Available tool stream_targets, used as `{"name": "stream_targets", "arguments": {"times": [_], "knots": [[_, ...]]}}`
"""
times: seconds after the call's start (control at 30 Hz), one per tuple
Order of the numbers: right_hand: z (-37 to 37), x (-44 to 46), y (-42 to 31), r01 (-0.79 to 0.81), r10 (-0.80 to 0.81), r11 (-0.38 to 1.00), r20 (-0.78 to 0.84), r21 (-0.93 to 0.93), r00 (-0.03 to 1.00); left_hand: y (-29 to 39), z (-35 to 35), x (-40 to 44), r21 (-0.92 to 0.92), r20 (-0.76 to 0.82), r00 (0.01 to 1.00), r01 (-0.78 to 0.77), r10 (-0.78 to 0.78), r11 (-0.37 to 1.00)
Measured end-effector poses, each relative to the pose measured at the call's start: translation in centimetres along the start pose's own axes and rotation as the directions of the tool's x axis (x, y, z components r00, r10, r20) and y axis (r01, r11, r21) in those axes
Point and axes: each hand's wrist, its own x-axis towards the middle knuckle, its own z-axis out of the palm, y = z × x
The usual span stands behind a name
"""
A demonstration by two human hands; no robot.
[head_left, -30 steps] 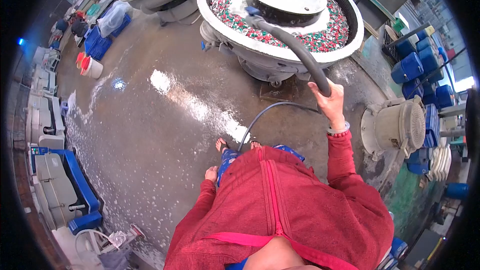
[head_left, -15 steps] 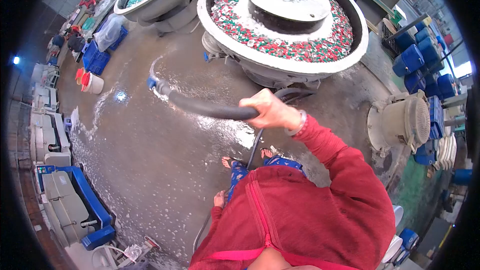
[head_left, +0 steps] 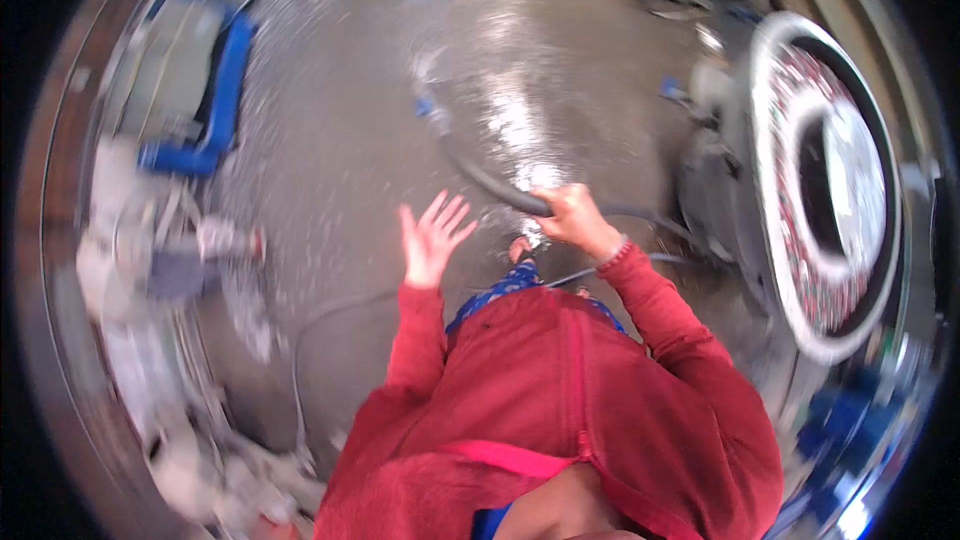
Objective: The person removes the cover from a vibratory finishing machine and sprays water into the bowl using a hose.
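My right hand (head_left: 572,217) is wrapped round a thick dark hose (head_left: 487,180). The hose reaches forward and left from my fist to a nozzle end with a blue tip (head_left: 424,106), held above the wet floor (head_left: 345,90). A pale streak near the tip looks like water, though blur hides the detail. My left hand (head_left: 434,237) is raised in front of me, palm showing and fingers spread, with nothing in it. It is to the left of the hose and apart from it.
At right stands a round tub (head_left: 768,190) with a white rim, holding many small red, green and white pieces. Blue-and-grey machinery (head_left: 225,90) lines the left side. A thin cable or hose (head_left: 297,370) trails over the floor at left. Blue containers (head_left: 850,425) are at lower right.
The view has swung so the tub is now at the right. My left hand has risen from beside my leg and spread its fingers. The hose, still in my right hand, is closer to my body.
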Motion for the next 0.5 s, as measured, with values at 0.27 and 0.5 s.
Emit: {"name": "stream_targets", "arguments": {"times": [0.27, 0.5], "knots": [[13.4, 2.5, 1.4, 0.055, -0.084, 0.995, 0.456, 0.077, 0.886, 3.1, -9.3, 5.8, -0.369, -0.409, 0.895, -0.34, 0.177, 0.865], [23.2, -0.4, 4.9, 0.225, -0.264, 0.958, 0.86, 0.18, 0.437, -6.9, -23.7, -1.3, -0.549, -0.527, 0.798, -0.582, 0.292, 0.6]]}}
